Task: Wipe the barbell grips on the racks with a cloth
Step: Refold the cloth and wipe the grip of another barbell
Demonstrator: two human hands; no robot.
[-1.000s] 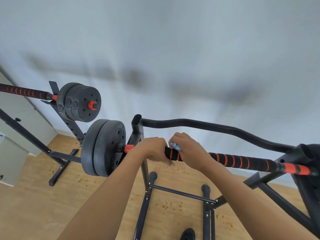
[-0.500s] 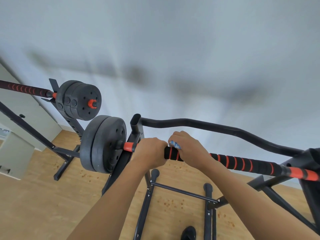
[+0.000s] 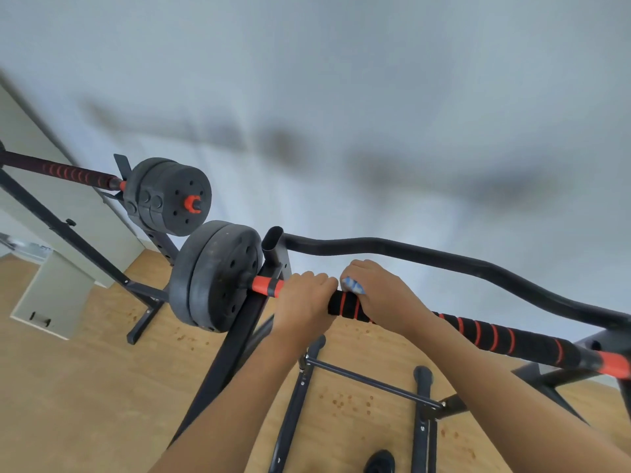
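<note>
A barbell with a black foam grip ringed in red (image 3: 495, 336) lies across the near rack. My left hand (image 3: 304, 305) grips the bar at the grip's left end, just right of the red collar (image 3: 266, 285). Beside it, my right hand (image 3: 382, 295) wraps a blue-and-white cloth (image 3: 353, 285) around the grip; only a small corner of cloth shows between the fingers. A short stretch of grip is visible between the two hands. Black weight plates (image 3: 211, 278) sit at the bar's left end.
A second barbell (image 3: 68, 172) with plates (image 3: 170, 196) rests on another rack at the left. A curved black bar (image 3: 444, 261) runs behind my hands. Rack legs and crossbars (image 3: 368, 382) stand on the wooden floor below. A pale cabinet (image 3: 51, 298) stands far left.
Both hands stay on the grip in nearly the same spot; the view has shifted slightly, so the rack and plates sit a little further right in the frame.
</note>
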